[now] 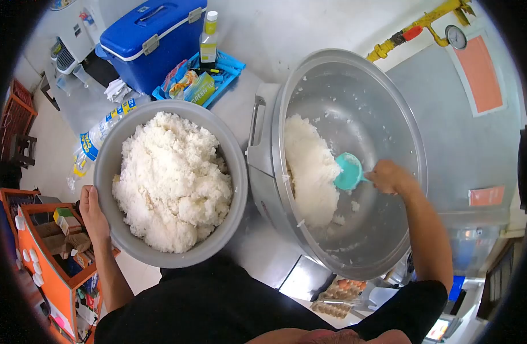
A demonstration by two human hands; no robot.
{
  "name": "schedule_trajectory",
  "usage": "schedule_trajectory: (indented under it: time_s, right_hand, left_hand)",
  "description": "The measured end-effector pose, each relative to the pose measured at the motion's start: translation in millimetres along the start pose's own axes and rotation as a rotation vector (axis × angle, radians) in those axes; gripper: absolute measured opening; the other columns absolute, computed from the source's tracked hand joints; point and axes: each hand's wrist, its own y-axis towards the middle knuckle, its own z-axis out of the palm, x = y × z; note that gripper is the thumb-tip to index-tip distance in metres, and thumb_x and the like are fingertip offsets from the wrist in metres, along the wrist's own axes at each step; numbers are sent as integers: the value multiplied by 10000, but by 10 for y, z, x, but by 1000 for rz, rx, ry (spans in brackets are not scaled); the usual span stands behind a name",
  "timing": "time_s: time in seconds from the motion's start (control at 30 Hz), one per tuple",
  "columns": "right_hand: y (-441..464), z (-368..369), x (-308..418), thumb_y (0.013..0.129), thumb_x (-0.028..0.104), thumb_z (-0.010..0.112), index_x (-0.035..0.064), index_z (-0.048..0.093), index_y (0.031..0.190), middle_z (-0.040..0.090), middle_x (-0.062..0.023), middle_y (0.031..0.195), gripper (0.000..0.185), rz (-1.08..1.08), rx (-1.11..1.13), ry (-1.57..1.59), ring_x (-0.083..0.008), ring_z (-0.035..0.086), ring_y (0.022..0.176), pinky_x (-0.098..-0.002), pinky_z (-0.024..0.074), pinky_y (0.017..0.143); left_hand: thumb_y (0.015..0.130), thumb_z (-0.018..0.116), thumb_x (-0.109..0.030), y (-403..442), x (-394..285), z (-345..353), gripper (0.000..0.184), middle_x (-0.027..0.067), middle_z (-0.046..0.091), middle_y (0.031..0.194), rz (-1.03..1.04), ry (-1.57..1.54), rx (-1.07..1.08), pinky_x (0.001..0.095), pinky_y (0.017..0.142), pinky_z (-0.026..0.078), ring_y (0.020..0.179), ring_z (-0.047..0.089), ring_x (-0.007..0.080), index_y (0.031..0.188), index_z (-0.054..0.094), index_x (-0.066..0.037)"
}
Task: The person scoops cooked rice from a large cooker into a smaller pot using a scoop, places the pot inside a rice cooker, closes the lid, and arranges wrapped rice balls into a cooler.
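- The right grip is closed around the handle of a teal plastic scoop, whose bowl points leftward from it, at the edge of a white rice heap.
- Surrounding the right grip is a large metal pot, tilted with its mouth toward the viewer; that heap lies along its wall, left of the grip, with loose grains scattered about.
- The left grip is at the outer side of a grey basin; I cannot tell whether its fingers pinch the rim.
- Just right of the left grip, a tall rice mound fills the basin.
- Above the left grip lies a clear plastic bottle with a blue-and-yellow label.
- Farther up and right of it, a blue cooler stands beside a blue basket on the table.
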Motion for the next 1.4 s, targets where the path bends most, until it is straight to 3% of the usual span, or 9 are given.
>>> schedule_trajectory:
  time_s: [0.1,0.2,0.3,0.4,0.6,0.7,0.93,1.1,1.4]
  right_hand:
    - [84,66,292,976,402,540,-115,673,997,668,-312,949,535,-115,-23,66,-460,659,894,-513,501,835]
    - [210,75,417,963,347,573,-86,668,779,606,-245,653,481,-288,-148,112,-362,615,633,-479,490,695]
    - [101,-73,665,964,329,567,-86,665,790,610,-255,674,460,-241,-73,126,-378,597,618,-476,492,691]
    - [248,-8,654,965,324,571,-83,662,779,610,-245,676,457,-336,-78,181,-359,597,613,-462,489,673]
    - [400,-6,822,959,328,589,-64,669,792,582,-172,622,434,-501,-102,190,-249,552,549,-401,465,585]
    - [407,57,914,930,335,605,-74,659,784,567,-264,661,437,-369,-8,321,-348,559,598,-455,457,645]
    - [398,174,911,909,273,611,-40,666,784,594,-140,621,342,-451,-10,448,-227,548,550,-409,463,597]
    - [385,154,913,879,200,603,-9,654,742,588,-70,602,255,-402,152,560,-155,542,527,-352,440,498]
    - [-19,202,504,851,111,553,14,595,683,507,-40,513,198,-287,46,817,-132,433,362,-303,335,337]
  left_hand:
    - [1069,419,-230,-14,-36,26,278,-55,384,726,24,13,-21,228,597,304,668,339,37,836,461,-85]
    - [1069,417,-231,-7,-16,-10,271,-52,390,735,27,21,21,227,606,309,677,345,39,847,465,-82]
    - [1069,414,-232,-21,-68,-1,269,-47,400,745,-14,45,22,225,617,311,688,354,43,856,471,-77]
    - [1070,415,-237,-30,-76,32,270,-45,404,746,27,54,-8,230,624,316,696,360,48,864,480,-74]
    - [1072,417,-247,-1,-46,-39,273,-48,409,745,-32,44,73,241,631,330,699,365,53,874,494,-76]
    - [1072,419,-243,11,-15,-45,271,-48,420,749,2,48,66,238,632,332,701,372,52,874,495,-74]
    - [1066,425,-221,-11,-72,4,256,-44,425,766,2,32,33,237,643,338,712,372,57,871,487,-67]
    - [1061,429,-208,22,18,-58,255,-43,421,769,65,95,40,235,648,341,720,370,54,864,492,-57]
    - [1054,434,-216,0,-55,-46,268,-35,422,756,41,66,35,248,653,354,721,381,64,857,487,-42]
